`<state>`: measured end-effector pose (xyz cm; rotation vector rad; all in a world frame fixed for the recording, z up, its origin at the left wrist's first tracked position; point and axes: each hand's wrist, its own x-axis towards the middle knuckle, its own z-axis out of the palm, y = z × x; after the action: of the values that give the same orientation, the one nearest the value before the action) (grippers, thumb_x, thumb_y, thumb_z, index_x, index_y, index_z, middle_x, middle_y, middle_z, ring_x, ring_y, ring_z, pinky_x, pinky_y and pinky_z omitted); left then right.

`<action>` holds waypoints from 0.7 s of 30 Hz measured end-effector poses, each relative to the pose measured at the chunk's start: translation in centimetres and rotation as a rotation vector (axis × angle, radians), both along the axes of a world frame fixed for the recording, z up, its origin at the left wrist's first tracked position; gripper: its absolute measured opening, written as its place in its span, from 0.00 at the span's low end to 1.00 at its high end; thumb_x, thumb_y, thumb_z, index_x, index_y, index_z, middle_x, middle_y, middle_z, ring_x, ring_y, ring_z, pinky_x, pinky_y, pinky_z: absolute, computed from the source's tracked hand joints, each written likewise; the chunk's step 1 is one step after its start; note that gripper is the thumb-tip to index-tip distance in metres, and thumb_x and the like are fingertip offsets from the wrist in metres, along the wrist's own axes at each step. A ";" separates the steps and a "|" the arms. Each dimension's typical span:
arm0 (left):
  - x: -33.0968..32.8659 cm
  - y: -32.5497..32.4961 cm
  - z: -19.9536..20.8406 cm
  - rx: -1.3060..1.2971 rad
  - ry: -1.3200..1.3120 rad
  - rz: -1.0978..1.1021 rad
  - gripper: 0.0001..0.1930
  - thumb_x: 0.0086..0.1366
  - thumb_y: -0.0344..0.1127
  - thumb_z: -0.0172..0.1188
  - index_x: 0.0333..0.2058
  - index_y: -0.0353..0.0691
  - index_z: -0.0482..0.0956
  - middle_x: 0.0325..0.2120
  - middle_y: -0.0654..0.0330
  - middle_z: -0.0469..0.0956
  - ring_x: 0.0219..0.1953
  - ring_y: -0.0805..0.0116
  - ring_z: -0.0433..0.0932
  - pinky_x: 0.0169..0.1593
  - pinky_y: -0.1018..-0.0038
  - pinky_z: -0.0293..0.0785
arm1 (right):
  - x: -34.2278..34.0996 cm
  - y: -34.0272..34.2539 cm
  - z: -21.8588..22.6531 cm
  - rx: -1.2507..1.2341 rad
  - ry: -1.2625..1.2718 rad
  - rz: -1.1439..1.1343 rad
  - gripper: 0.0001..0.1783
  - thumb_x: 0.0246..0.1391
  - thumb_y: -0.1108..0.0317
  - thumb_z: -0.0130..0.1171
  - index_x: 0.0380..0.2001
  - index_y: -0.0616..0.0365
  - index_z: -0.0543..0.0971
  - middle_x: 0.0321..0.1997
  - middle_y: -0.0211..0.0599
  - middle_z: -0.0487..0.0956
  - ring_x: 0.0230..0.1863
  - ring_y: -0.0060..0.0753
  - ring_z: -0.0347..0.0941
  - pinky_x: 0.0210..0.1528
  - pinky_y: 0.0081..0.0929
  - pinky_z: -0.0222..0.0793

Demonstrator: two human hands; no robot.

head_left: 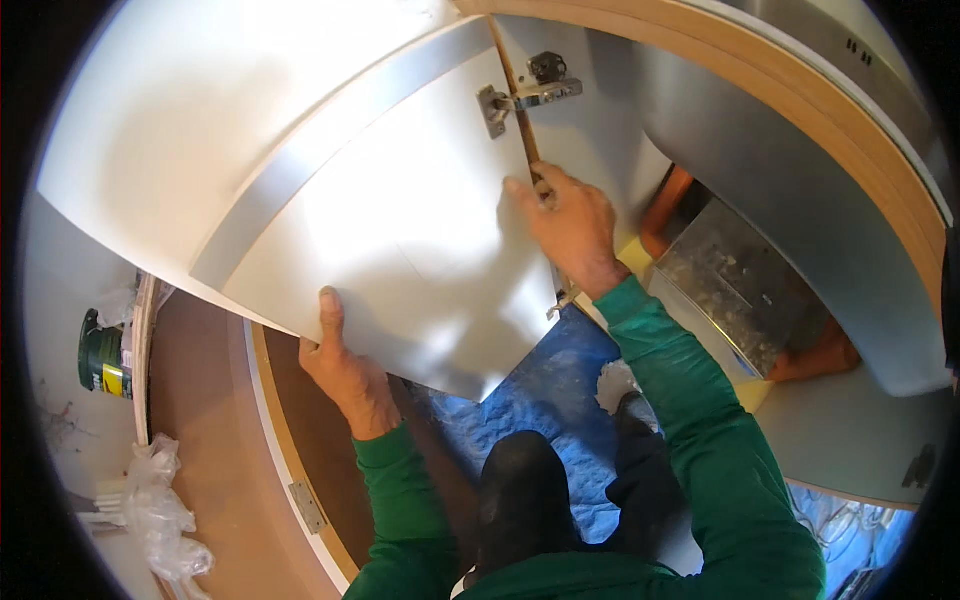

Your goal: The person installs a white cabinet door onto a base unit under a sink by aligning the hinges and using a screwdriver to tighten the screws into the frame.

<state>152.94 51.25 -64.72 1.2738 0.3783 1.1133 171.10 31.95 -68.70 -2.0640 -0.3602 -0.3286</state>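
Note:
A white cabinet door [400,230] with a grey strip along one edge stands swung out in front of me. My left hand [350,385] grips its lower left edge, thumb on the near face and fingers hidden behind. At the hinge side, my right hand [575,225] holds the door's edge; its thumb lies on the white face and the fingers curl by the gap. Above that hand, a metal hinge [525,97] joins door and cabinet side. Below it, a lower hinge [563,302] shows in part near the bottom corner.
Inside the cabinet at right sits a metal-faced box [740,285] among orange-brown pipes. A brown panel [205,380] with a hinge [307,507] stands at left, beside clear plastic wrap [165,510] and a green container [103,355]. Blue sheeting [560,380] covers the floor.

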 end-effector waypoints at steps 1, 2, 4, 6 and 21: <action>-0.2 0.0 0.2 0.011 -0.004 0.022 0.21 0.67 0.37 0.68 0.50 0.25 0.78 0.42 0.56 0.81 0.42 0.66 0.80 0.48 0.70 0.77 | -0.1 -0.1 0.5 0.146 -0.107 -0.120 0.31 0.59 0.43 0.64 0.44 0.65 0.81 0.36 0.48 0.83 0.39 0.51 0.79 0.46 0.44 0.73; -0.2 0.0 0.1 -0.017 0.007 -0.018 0.20 0.67 0.36 0.68 0.50 0.25 0.79 0.42 0.56 0.81 0.42 0.67 0.80 0.48 0.70 0.77 | 0.3 -0.5 0.8 0.277 -0.217 -0.247 0.28 0.60 0.45 0.65 0.45 0.64 0.82 0.36 0.47 0.84 0.37 0.49 0.80 0.45 0.44 0.74; -0.5 0.5 0.0 -0.021 -0.004 -0.025 0.20 0.67 0.36 0.68 0.49 0.25 0.79 0.42 0.56 0.81 0.42 0.67 0.80 0.48 0.70 0.77 | 3.1 -0.8 1.7 0.473 -0.224 -0.215 0.24 0.62 0.50 0.64 0.44 0.64 0.82 0.36 0.45 0.84 0.35 0.44 0.80 0.43 0.40 0.74; -0.8 0.5 0.3 -0.017 -0.010 -0.037 0.20 0.67 0.36 0.68 0.49 0.25 0.79 0.42 0.56 0.81 0.42 0.66 0.80 0.48 0.70 0.77 | 4.3 -0.6 2.9 0.677 -0.225 -0.189 0.20 0.63 0.54 0.64 0.43 0.64 0.82 0.36 0.42 0.84 0.33 0.40 0.80 0.40 0.37 0.75; -1.0 -1.3 0.8 -0.014 0.010 0.014 0.22 0.67 0.39 0.68 0.50 0.25 0.78 0.43 0.56 0.81 0.43 0.66 0.80 0.48 0.70 0.76 | 5.4 1.6 5.7 1.438 0.172 0.197 0.07 0.65 0.68 0.62 0.35 0.60 0.78 0.30 0.32 0.81 0.28 0.21 0.71 0.33 0.22 0.69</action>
<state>151.94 49.95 -63.93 1.2662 0.4029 1.1150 176.49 33.59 -63.00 -0.6294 -0.1215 -0.1777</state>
